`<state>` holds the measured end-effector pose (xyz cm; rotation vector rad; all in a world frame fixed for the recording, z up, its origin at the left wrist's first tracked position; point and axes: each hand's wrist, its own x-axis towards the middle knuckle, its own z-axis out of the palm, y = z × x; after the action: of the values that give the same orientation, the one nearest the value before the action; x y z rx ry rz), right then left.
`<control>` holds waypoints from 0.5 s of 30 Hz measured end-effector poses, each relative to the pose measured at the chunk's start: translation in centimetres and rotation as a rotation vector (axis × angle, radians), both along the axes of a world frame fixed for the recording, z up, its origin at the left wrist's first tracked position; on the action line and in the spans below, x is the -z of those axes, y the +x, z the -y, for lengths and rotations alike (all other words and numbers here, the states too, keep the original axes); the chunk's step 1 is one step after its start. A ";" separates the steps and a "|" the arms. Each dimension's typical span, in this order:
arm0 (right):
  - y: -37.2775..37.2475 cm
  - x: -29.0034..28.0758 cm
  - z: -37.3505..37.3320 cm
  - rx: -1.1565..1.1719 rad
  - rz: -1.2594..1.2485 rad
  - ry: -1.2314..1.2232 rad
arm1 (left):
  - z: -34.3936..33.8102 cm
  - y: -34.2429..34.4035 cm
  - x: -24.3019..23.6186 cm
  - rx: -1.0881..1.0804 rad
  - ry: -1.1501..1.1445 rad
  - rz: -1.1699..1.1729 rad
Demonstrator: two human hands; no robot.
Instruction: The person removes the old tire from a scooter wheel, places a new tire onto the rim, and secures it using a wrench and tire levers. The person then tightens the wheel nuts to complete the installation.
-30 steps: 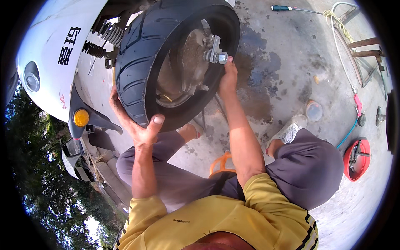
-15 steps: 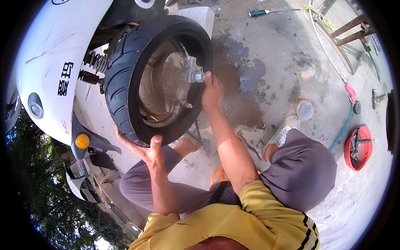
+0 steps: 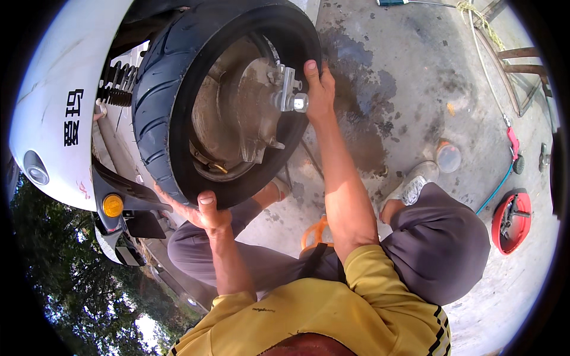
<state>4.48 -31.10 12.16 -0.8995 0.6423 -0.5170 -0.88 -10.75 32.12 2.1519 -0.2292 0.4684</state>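
Note:
A black scooter tyre is mounted on a grimy wheel hub, its axle nut and bracket facing me. My left hand grips the lower edge of the tyre, thumb on the sidewall and fingers around the tread. On the right side, my right hand grips the tyre's edge beside the axle nut, thumb up and the other fingers mostly hidden behind the rubber. Left of the wheel are the scooter's white body panel and a dark coil spring.
An orange turn signal juts out at the lower left. To the right on the concrete lie a red bowl of tools, a pink-handled air hose, a round clear container and a hammer. My shoe stands near the container.
The wheel appears larger and closer, with both hands still on it. My right hand has shifted up and right in the view, and the whole view has shifted slightly.

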 end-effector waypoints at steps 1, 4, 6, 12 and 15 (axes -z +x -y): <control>0.3 0.3 -0.1 -0.022 -0.009 0.034 | -0.1 0.5 -1.1 0.112 0.116 0.017; 2.3 3.3 -0.7 -0.068 -0.090 0.113 | 0.9 1.2 0.4 0.005 0.068 0.127; 1.2 2.4 -1.6 -0.087 -0.052 0.136 | 5.1 1.4 -2.8 0.019 0.079 -0.043; -0.7 0.9 -2.0 -0.112 -0.033 0.255 | 5.5 2.9 -5.5 0.100 0.058 -0.052; -0.9 0.2 -1.9 -0.105 -0.080 0.154 | 0.3 0.5 -0.7 0.049 0.133 -0.001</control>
<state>3.58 -29.16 11.96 -0.8064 0.6940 -0.3338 -0.39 -11.10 32.77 2.2705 -0.3196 0.4351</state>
